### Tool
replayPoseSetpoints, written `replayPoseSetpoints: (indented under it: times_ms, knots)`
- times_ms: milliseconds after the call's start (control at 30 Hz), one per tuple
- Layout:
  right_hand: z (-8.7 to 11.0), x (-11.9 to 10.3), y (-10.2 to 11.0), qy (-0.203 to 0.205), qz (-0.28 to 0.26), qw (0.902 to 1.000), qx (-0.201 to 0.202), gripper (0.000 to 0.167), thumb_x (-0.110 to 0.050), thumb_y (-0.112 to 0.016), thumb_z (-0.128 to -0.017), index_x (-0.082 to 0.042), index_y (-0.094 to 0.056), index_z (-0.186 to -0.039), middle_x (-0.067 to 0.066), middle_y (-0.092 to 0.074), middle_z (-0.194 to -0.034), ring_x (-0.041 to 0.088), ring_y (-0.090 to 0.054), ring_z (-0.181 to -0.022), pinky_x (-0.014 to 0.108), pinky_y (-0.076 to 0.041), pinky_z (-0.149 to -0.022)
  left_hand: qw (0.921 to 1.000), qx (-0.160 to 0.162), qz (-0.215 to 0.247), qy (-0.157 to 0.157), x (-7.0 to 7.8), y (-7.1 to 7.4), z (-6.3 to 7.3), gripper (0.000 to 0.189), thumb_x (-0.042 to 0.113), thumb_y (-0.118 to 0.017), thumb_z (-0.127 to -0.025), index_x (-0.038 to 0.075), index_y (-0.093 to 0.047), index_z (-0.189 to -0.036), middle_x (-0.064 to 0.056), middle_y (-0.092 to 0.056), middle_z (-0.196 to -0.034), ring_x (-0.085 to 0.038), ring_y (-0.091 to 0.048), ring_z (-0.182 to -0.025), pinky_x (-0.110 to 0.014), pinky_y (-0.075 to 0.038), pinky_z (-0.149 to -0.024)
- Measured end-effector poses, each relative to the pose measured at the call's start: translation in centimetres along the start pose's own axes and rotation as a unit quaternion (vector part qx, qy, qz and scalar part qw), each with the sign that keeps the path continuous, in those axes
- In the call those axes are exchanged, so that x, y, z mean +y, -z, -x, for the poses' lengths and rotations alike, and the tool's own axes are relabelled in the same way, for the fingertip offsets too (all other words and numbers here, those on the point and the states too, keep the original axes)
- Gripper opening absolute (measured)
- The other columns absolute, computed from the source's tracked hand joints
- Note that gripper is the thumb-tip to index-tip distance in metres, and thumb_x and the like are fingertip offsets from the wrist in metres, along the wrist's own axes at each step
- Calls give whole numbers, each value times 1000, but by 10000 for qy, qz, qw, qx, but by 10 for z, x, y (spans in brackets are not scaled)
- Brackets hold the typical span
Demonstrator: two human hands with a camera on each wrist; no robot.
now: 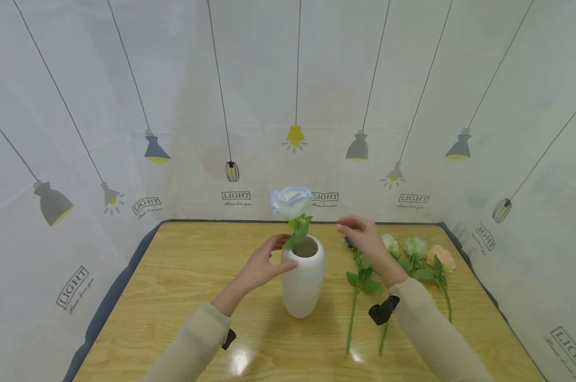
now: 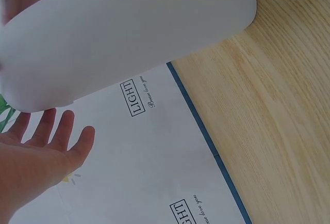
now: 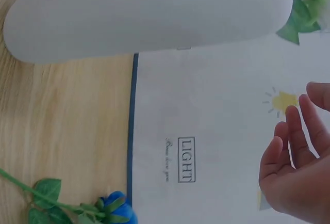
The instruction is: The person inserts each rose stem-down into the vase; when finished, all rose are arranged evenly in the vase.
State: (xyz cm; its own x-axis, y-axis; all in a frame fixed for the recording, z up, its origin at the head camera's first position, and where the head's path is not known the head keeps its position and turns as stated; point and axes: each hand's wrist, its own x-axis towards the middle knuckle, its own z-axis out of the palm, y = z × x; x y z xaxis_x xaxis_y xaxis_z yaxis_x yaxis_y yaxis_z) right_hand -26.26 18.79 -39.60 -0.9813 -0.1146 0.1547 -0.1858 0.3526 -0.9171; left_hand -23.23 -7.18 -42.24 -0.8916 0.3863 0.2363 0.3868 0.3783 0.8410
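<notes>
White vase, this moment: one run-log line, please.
left hand: touching white vase rim | right hand: empty | blue-edged white rose: in vase | blue rose, peach rose: on table

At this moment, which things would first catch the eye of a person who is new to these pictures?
Probably the white vase standing mid-table, with a pale blue-and-white rose rising from its mouth and the left hand at its rim. Next, perhaps, the blue flower and peach flower lying to the right, then the empty right hand raised beside the vase.
</notes>
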Motion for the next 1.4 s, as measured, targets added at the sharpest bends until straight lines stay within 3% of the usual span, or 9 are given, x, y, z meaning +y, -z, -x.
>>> replayPoseSetpoints:
  times_ms: [267, 433, 600, 800, 1033, 1200, 1300, 1400]
  knots:
    - [8, 58, 18, -817, 29, 9963, -247, 44, -30, -52, -90, 2, -49, -119, 20, -45, -122, 33, -40, -111, 47, -34, -91, 9999, -53, -69, 89, 0, 1, 1, 64, 40, -67, -76, 15, -40, -129, -2, -47, -123, -19, -41, -113, -47, -32, -91]
    - [17, 96, 21, -1286, 180, 9912, -242, 46, -29, -51, -90, 4, -47, -121, 22, -46, -120, 36, -42, -108, 50, -35, -88, 10000, -15, -74, -30, -1, 0, 0, 63, 38, -67, -77, 14, -41, -128, -2, -47, -123, -20, -42, -113, -46, -32, -92]
    - [27, 127, 14, -1668, 44, 9860, 55, 43, -24, -50, -90, 7, -47, -121, 22, -50, -114, 38, -46, -102, 49, -38, -85, 10000, -37, -73, 8, -1, 1, 0, 64, 40, -67, -76, 15, -40, -128, -2, -47, -123, -20, -42, -113, -48, -33, -91]
    - [35, 156, 0, -2066, -454, 9749, 690, 41, -21, -52, -90, 5, -47, -120, 20, -52, -110, 36, -48, -99, 45, -41, -82, 10000, -23, -61, 33, 4, 1, 2, 61, 34, -68, -77, 14, -41, -128, -3, -47, -123, -21, -42, -113, -48, -32, -91]
    - [47, 170, -14, -2229, -566, 9674, 1063, 35, -15, -55, -87, 8, -50, -112, 18, -54, -98, 31, -54, -87, 36, -47, -69, 9998, -39, 104, -143, 36, 9, 11, 56, 17, -66, -80, 1, -41, -126, -14, -47, -122, -30, -42, -112, -51, -31, -91]
    - [54, 168, -22, -2173, -374, 9665, 1311, 30, -6, -56, -84, 14, -51, -106, 18, -58, -86, 26, -58, -71, 32, -49, -61, 9997, -6, -24, -230, 17, 5, 5, 58, 25, -67, -79, 5, -41, -127, -9, -48, -122, -26, -44, -111, -47, -33, -91]
    - [57, 166, -25, -2093, 123, 9678, 1397, 27, -6, -58, -82, 13, -54, -101, 17, -58, -82, 26, -58, -68, 34, -49, -60, 9997, -33, -106, -236, 3, 2, 1, 61, 34, -67, -78, 9, -41, -127, -5, -48, -122, -21, -44, -111, -43, -33, -92]
    - [59, 165, -28, -1990, 872, 9661, 1392, 29, -9, -60, -81, 11, -56, -100, 21, -58, -87, 32, -56, -75, 41, -47, -65, 9998, -35, -44, -182, 0, 1, 1, 64, 39, -67, -76, 12, -41, -128, -2, -47, -123, -19, -43, -112, -43, -32, -92]
